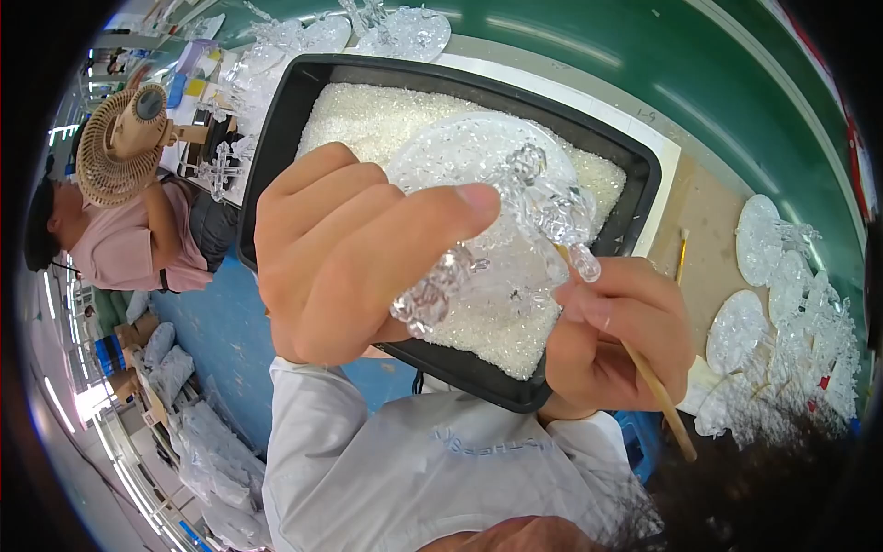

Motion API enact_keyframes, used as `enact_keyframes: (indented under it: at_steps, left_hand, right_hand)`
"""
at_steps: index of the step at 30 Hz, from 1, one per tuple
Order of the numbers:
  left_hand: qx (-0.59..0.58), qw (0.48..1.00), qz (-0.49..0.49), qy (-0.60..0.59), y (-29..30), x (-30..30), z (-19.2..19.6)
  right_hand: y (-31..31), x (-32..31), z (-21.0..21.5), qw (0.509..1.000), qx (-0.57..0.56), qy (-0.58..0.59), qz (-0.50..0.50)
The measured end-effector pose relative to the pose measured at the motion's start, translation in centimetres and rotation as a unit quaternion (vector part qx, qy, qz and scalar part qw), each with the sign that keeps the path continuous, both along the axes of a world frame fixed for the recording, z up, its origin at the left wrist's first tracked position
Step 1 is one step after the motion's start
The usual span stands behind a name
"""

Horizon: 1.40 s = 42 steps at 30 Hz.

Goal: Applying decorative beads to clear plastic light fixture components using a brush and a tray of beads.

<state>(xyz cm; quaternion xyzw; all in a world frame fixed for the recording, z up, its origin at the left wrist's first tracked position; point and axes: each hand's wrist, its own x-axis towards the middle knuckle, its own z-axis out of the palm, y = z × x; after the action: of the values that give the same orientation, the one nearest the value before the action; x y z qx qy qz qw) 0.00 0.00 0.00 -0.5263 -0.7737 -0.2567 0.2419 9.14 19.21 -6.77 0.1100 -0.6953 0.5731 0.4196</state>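
Note:
My left hand [340, 248] is closed around a clear plastic ornament [561, 207], which has a round, glittery disc and knobbly shaped parts. Across it, my right hand [625, 331] pinches a thin paintbrush [660, 400] with a wooden handle. The brush's front end reaches in among the ornament's clear parts, close to a small rounded knob; my fingers partly hide it. Beneath both hands lies a black tray [648, 175] holding white, glittery granules [368, 106].
More clear ornaments [782, 304] stand on the right, beside another brush [682, 253]. Others [405, 35] line the far edge along a green surface [589, 41]. A co-worker [120, 235] sits at the left near a tan fan [120, 147]. Plastic-wrapped bundles [216, 460] lie lower left.

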Motion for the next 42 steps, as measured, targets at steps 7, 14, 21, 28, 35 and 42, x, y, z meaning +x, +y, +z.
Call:
enact_keyframes:
  at_steps: [7, 14, 21, 28, 35, 42]
  left_hand:
    - [0.006, 1.000, 0.021, 0.009, 0.4, 0.2, -0.1]
    - [0.029, 0.999, 0.021, 0.014, 0.8, -0.3, -0.2]
    - [0.099, 0.995, 0.003, -0.009, 1.3, -1.4, -0.8]
    - [0.032, 0.997, -0.042, -0.051, -0.7, -1.7, -0.3]
    - [0.156, 0.980, -0.116, -0.045, 0.3, -3.0, -1.5]
    - [0.206, 0.965, -0.127, -0.097, -1.1, -3.2, -2.2]
  right_hand:
    - [-0.4, -0.5, -0.1, 0.999, 0.001, 0.025, -0.025]
    - [-0.5, -0.6, -0.3, 0.999, -0.005, 0.030, -0.036]
    - [-0.3, -0.3, -0.6, 0.998, -0.030, 0.038, -0.039]
    - [0.3, -0.2, -1.0, 0.991, -0.109, 0.074, -0.006]
    - [-0.3, -0.3, -0.9, 0.989, -0.127, 0.049, -0.062]
    - [0.2, -0.1, -0.7, 0.988, -0.146, 0.046, 0.026]
